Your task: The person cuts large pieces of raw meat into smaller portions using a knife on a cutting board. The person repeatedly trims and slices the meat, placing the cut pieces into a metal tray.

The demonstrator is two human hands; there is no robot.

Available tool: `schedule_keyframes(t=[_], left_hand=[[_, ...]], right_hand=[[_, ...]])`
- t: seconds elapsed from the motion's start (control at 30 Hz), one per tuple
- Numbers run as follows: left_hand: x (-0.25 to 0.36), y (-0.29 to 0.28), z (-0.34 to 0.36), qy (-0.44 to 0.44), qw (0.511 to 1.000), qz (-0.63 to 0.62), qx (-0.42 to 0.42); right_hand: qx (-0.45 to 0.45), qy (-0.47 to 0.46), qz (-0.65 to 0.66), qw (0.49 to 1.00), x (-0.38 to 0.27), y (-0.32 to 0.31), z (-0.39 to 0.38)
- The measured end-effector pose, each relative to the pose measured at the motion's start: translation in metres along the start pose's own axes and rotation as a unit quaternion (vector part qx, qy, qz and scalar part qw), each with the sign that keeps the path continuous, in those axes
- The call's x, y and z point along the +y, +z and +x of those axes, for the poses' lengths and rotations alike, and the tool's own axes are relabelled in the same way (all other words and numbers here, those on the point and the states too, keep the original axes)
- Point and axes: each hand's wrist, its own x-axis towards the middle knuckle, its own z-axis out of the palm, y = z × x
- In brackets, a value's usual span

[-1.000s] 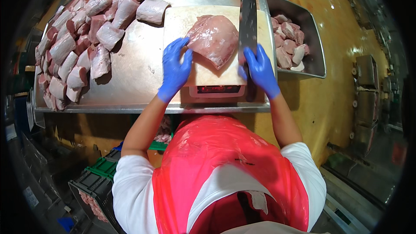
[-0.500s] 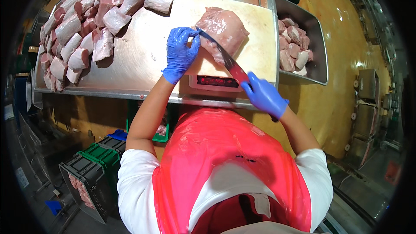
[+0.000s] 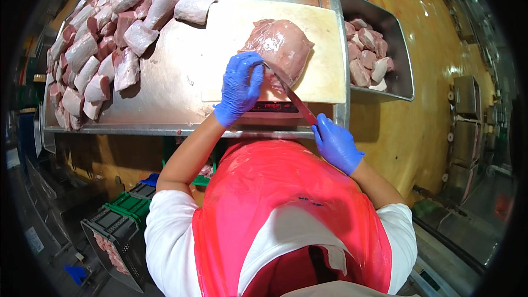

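Observation:
A large pale pink slab of raw meat [image 3: 282, 44] lies on the white cutting board [image 3: 224, 33] in front of me. My left hand [image 3: 240, 87], in a blue glove, is closed at the slab's near left edge, thumb and fingers pinching there beside the knife tip. Gloved in blue as well, my right hand [image 3: 338, 146] grips a long knife [image 3: 298, 103] by its handle, which the fingers mostly hide. The blade slants up and left across the slab's near edge, its tip close to my left fingers.
Cut meat chunks [image 3: 82, 52] are heaped on the steel table [image 3: 170, 82] at the left. A steel tub [image 3: 406, 66] with more pieces stands right of the board. A lit red display [image 3: 269, 107] sits under the board's near edge. Stacked crates [image 3: 124, 209] stand lower left.
Both hands and the knife have come nearer to me, the blade tip drawing down to the slab's near edge. My left hand has also shifted slightly right. The whole view has tilted a little.

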Motion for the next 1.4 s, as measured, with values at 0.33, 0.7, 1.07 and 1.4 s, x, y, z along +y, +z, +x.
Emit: schedule_keyframes(t=[0.33, 0.7, 1.07, 1.4], left_hand=[[0.022, -0.009, 0.006, 0.087, 0.969, 0.165, -0.164], [-0.018, -0.026, 0.003, 0.169, 0.977, 0.059, -0.114], [-0.048, -0.057, -0.005, 0.057, 0.988, -0.030, -0.142], [-0.061, -0.033, 0.010, -0.040, 0.988, -0.021, -0.145]], right_hand=[[0.052, 0.094, 0.194, 0.975, 0.037, -0.048, -0.045], [0.133, -0.024, 0.165, 0.977, -0.080, -0.018, 0.156], [0.028, 0.041, -0.010, 0.999, -0.102, -0.039, 0.052], [0.142, 0.026, 0.032, 0.989, -0.130, -0.001, 0.166]])
